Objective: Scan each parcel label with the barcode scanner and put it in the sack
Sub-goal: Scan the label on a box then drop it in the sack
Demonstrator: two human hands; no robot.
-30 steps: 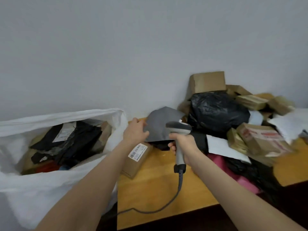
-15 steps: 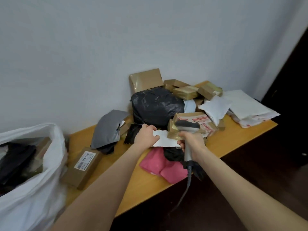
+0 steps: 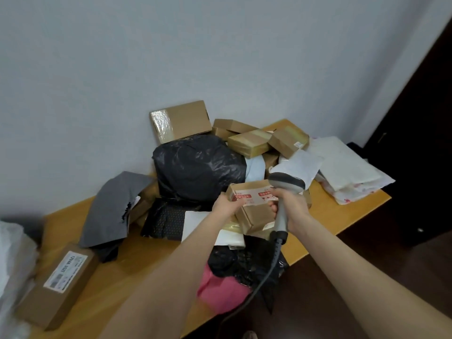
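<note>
Head cam: left hand (image 3: 226, 206) has its fingers curled over the left end of a small cardboard box (image 3: 254, 212) with red-printed tape, up on the parcel pile mid-counter (image 3: 137, 265), just in front of a big black bag (image 3: 198, 167). Right hand (image 3: 292, 209) is wrapped round the handle of the barcode scanner (image 3: 287, 183), its head right over the box's right end. The white sack (image 3: 9, 255) just peeks in at the far left, well apart from the box.
</note>
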